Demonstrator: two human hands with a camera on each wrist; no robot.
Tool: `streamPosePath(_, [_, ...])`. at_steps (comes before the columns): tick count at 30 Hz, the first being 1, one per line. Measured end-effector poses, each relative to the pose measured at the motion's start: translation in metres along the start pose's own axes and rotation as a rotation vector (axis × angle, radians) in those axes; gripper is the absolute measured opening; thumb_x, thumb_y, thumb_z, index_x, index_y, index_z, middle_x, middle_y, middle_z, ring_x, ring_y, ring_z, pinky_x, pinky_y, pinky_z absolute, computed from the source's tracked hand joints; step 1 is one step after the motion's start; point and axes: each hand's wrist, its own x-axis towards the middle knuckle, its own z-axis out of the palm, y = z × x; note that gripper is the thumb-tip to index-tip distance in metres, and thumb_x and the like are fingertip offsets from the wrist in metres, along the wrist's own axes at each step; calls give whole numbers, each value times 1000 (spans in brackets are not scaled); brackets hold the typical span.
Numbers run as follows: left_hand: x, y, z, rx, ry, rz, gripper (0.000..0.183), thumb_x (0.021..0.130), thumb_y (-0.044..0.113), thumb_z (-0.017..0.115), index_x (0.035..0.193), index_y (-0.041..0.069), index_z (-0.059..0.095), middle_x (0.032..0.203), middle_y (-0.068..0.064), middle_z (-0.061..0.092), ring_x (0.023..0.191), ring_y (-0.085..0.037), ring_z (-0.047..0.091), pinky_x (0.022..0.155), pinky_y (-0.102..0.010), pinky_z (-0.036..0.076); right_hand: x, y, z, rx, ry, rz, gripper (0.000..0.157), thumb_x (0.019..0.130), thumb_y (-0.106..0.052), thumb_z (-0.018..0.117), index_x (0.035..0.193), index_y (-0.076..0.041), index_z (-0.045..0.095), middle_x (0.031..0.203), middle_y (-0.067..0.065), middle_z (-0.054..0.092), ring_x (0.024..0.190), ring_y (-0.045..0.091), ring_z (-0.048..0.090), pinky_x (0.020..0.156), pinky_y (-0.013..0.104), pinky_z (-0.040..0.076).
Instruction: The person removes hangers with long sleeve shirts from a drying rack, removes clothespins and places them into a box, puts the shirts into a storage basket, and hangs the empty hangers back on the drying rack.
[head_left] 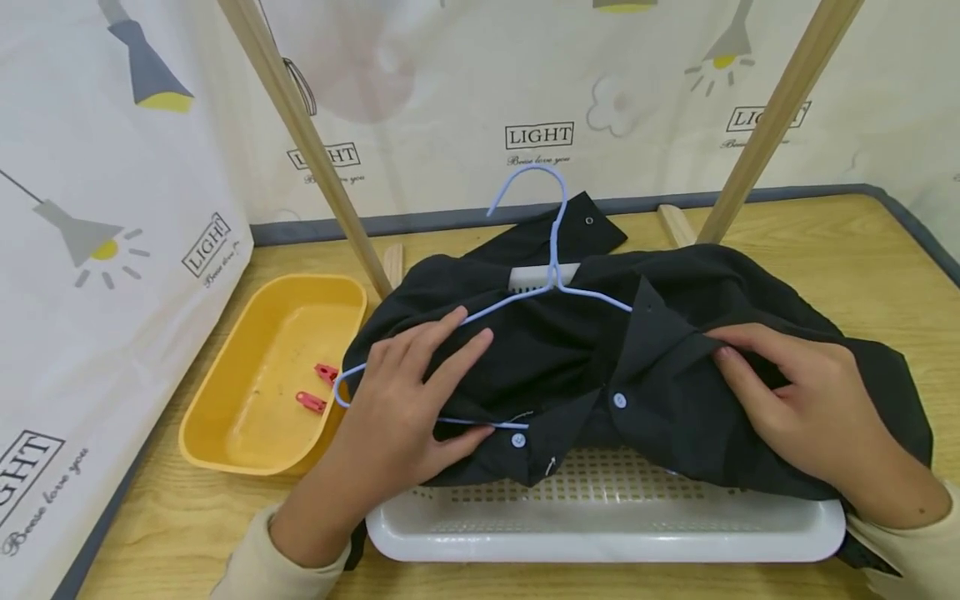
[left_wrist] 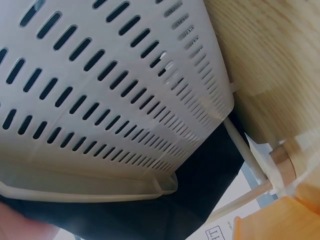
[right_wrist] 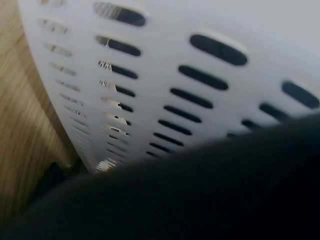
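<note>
Pale Walls (head_left: 465,50) Around My Table (head_left: 862,275)

Ahead of me, the far wall carries grey lamp prints (head_left: 731,46), a faint flower (head_left: 611,107) and boxed "LIGHT" lettering (head_left: 539,135) with script beneath. To my left, a similarly patterned covering (head_left: 150,350) shows a soft sheen. My table's top is yellowish wood grain; dark grey edging (head_left: 435,222) follows its far side and rounds the far right corner.

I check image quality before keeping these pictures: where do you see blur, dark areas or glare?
Head view: fairly even light, the black cloth shirt and thin light-blue hanger mostly sharp; left wrist: small bright glints on the white perforated plastic basket; right wrist: basket slots blurred, shirt nearly featureless black along the bottom.
</note>
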Motion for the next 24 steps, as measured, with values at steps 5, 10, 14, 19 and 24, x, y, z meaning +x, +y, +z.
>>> streamPosePath(5, [1,1,0,25,-24,3,92,66,50,76,143,19,34,148,-12,30,126,-29,38,101,-44,31,1,0,0,-7,-17,-23,25,74,2,69,96,-11,69,87,2,70,80,-19,51,75,3,39])
streamPosePath(10, [1,2,0,30,-39,14,96,64,53,77,143,20,33,149,-12,28,127,-29,37,100,-44,32,0,0,-1,-10,-45,-25,29,72,3,70,98,-12,69,87,0,70,77,-17,53,72,5,41])
streamPosePath(14, [2,2,0,28,-47,17,98,62,54,77,143,21,32,150,-11,27,127,-29,37,99,-43,32,0,0,-1,9,-66,-38,31,72,3,71,99,-13,69,88,-1,70,79,-17,54,75,4,41])
streamPosePath(19, [1,3,0,12,-40,7,98,62,53,78,143,20,33,148,-11,30,126,-28,38,99,-43,33,0,0,-1,16,-84,-34,32,72,4,71,98,-14,68,88,-3,70,82,-18,53,76,3,40])
streamPosePath(24, [1,4,1,-6,-27,2,97,63,51,78,143,19,34,148,-10,31,127,-28,37,101,-42,32,0,0,1,31,-65,-38,27,74,2,69,97,-13,69,88,-1,70,85,-17,53,79,3,38])
